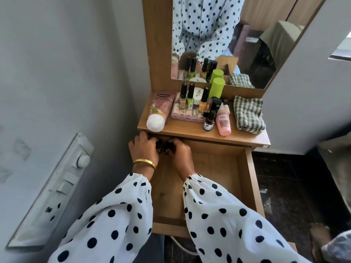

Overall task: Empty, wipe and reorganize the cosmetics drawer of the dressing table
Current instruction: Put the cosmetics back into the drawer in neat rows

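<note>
Reaching into the far left corner of the open drawer [245, 175], both hands are closed round small dark items there. The left hand [144, 150] and the right hand [178, 152] sit side by side, just under the lip of the counter [247, 136], with fingers [139, 139] curled over what look like small dark bottles or caps; exactly what is gripped cannot be made out. The visible part of the drawer floor appears bare wood, so emptying is judged to be nearly done.

On the counter above, cosmetics are already gathered: a pink tube [160, 109] lying down, nail polish bottles [190, 96] upright on a clear box, a green can [216, 88], a pink bottle [224, 121] and a checked cloth [247, 114] at the right.

To finish the step well, the last items should be lifted straight up and clear of the counter's lip before being carried over, then set down in the bare strip near the front edge, so the upright bottles are not knocked. The cloth is best kept free for wiping.
</note>
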### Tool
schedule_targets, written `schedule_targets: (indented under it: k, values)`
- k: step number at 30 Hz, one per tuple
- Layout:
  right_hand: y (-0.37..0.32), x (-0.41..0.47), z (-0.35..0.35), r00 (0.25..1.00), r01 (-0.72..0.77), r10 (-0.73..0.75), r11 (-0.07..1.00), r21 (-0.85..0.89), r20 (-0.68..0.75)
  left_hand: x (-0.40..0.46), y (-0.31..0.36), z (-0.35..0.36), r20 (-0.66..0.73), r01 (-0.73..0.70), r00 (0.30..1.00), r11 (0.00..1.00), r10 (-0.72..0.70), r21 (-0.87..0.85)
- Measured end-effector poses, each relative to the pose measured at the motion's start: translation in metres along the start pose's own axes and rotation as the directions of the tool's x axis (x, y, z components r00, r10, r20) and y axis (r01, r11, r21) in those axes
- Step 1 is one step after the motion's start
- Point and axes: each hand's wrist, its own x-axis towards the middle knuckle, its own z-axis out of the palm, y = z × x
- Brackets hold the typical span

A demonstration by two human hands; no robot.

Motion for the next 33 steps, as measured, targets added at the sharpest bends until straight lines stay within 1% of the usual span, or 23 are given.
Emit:
schedule_targets:
  k: [4,10,17,19,23,27,30,33]
  values:
    - [0.001,0.001,0.004,1.000,0.004,-0.004,1.000,0.013,-0.020,0.001,0.000,0.000,0.005,-0.009,1.000,0.998,0.008,0.066]
    - [0.002,0.001,0.004,1.000,0.012,-0.011,1.000,0.022,-0.016,0.001,0.003,0.001,0.012,0.004,1.000,0.995,-0.005,0.100]
    - [0.002,0.000,0.002,1.000,0.018,-0.018,1.000,-0.007,-0.014,-0.001,0.002,0.002,0.006,-0.003,1.000,0.996,0.002,0.089]
    - [0.001,-0.001,0.000,0.999,0.023,-0.024,1.000,-0.016,-0.022,-0.001,0.000,0.003,-0.002,-0.007,1.000,0.998,0.007,0.070]
    - [0.001,-0.007,-0.006,0.999,0.023,-0.023,0.999,0.029,-0.023,-0.006,0.000,0.004,0.012,0.000,1.000,1.000,0.000,0.003]
    - [0.009,-0.011,-0.015,0.998,-0.001,0.004,0.999,0.044,-0.062,-0.014,-0.002,0.001,0.003,-0.007,1.000,0.999,0.007,-0.050]
    - [0.016,-0.021,-0.029,0.996,-0.079,0.079,0.997,0.004,-0.051,-0.023,-0.001,-0.001,-0.066,-0.057,0.997,0.993,0.050,-0.102]
    - [0.024,-0.035,-0.042,0.986,-0.161,0.166,0.978,-0.130,0.022,-0.034,0.005,-0.004,-0.096,-0.119,0.990,0.969,0.100,-0.218]
